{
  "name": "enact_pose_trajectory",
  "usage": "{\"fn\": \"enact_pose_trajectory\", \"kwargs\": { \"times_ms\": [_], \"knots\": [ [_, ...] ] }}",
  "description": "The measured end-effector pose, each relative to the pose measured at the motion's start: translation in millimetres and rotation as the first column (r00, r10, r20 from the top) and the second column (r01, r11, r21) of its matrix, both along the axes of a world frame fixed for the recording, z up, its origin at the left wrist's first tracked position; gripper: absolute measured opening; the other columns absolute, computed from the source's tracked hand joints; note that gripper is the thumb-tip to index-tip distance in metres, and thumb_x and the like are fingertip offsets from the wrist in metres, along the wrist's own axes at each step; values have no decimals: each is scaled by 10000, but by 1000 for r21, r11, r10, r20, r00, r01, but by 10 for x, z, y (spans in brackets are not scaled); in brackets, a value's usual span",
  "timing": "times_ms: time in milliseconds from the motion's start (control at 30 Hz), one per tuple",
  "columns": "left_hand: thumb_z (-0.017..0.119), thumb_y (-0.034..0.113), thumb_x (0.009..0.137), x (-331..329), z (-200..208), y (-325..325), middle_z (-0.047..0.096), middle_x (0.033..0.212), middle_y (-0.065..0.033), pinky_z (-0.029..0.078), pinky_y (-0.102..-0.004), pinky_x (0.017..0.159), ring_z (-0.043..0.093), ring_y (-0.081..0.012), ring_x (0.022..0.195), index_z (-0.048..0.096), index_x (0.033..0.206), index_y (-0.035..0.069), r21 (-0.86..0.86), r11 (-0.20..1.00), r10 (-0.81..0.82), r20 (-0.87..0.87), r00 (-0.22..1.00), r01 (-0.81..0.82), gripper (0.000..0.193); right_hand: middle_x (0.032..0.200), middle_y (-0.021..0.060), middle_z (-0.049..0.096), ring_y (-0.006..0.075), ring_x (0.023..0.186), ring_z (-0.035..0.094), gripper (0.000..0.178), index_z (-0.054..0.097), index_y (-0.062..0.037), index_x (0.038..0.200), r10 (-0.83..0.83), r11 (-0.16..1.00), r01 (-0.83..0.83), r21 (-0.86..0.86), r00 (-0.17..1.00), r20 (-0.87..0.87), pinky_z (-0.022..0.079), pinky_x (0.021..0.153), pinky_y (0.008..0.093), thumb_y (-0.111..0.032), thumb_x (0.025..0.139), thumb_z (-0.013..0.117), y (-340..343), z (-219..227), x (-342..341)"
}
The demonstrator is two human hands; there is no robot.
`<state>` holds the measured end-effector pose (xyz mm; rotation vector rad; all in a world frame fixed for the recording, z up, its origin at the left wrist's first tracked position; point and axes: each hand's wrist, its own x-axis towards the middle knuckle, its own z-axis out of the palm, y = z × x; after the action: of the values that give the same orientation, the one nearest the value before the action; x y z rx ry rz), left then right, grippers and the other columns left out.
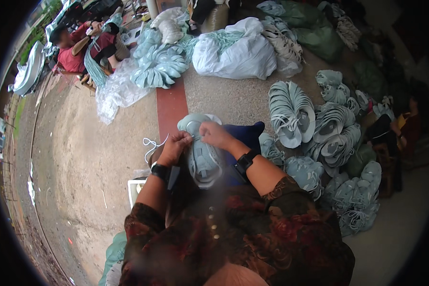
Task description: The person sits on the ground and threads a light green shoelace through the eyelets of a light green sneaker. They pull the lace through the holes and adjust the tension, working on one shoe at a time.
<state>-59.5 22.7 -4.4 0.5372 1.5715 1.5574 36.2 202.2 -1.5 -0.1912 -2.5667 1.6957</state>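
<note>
A pale blue-grey shoe upper (203,159) lies across my lap, its toe pointing away from me. My left hand (175,145) is closed in a pinch at the left edge of the upper's lacing area. A white shoelace (151,146) loops out to the left of that hand and runs up to its fingers. My right hand (216,135) is closed over the upper's far right part, with fingertips near the middle of the lacing. Whatever its fingers hold is too small to make out. Dark bands are on both wrists.
Stacked shoe uppers (291,112) stand to the right, with more piles (336,131) beyond. A white sack (238,52) of laces and a fanned heap of uppers (159,66) lie ahead. One person (71,52) sits far left; another (405,126) sits right. A white container (134,193) is by my left forearm.
</note>
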Motion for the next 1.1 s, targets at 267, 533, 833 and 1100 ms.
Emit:
{"fn": "enact_pose_trajectory", "kwargs": {
  "times_ms": [267,533,833,1100],
  "knots": [
    [603,152,834,126,43,84,580,711,23,406,-216,599,490,-42,671,632,821,4,-108,993,19,-300,954,-53,152,762,139,564,243,753,567,124,545,-37,823,2,985,12,172,997,-80,451,676,348,-84,715,585,-32,-202,-61],
    [612,130,812,157,71,-134,593,698,-1,433,-230,579,520,-62,633,625,798,0,-237,965,8,-393,919,-109,132,610,24,530,114,596,510,197,519,-45,648,16,998,-6,-66,989,149,425,560,272,-87,650,711,22,-46,-106],
    [637,139,767,61,99,-86,604,646,-64,452,-276,571,560,-110,604,647,801,-24,-261,962,-63,-499,864,-80,167,631,102,528,234,623,525,210,504,-32,677,85,897,-136,420,987,139,412,569,341,-90,656,704,-81,113,-233],
    [654,172,702,-32,40,25,631,725,-181,480,-384,651,623,-315,686,656,761,8,-376,923,-218,-692,688,-85,175,743,164,597,336,762,599,191,549,-28,738,34,856,-75,512,995,88,461,668,409,-118,670,704,-171,39,-212]
  ]
}}
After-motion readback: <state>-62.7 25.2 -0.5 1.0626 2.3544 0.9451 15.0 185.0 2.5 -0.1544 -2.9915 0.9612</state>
